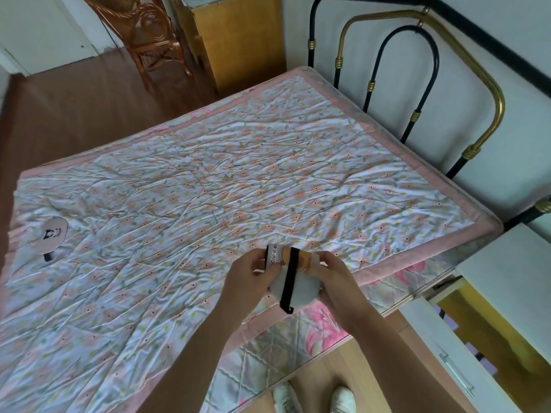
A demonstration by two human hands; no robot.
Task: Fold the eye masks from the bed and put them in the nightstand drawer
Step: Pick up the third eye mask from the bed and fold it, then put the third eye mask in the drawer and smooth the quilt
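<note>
I hold a white eye mask (301,286) folded over, its black strap running down the middle, above the near edge of the bed (208,180). My left hand (250,274) pinches its left side and my right hand (329,272) grips its right side. A second eye mask (51,236), pale with a small dark print and a black strap end, lies flat at the bed's far left. The white nightstand (512,263) stands at the right with its drawer (465,353) pulled open, yellow inside.
A metal headboard (429,93) with black and brass bars runs along the right wall. A wicker chair (149,34) and a yellow cabinet (238,40) stand beyond the bed on the wooden floor. My white shoes (313,397) show below.
</note>
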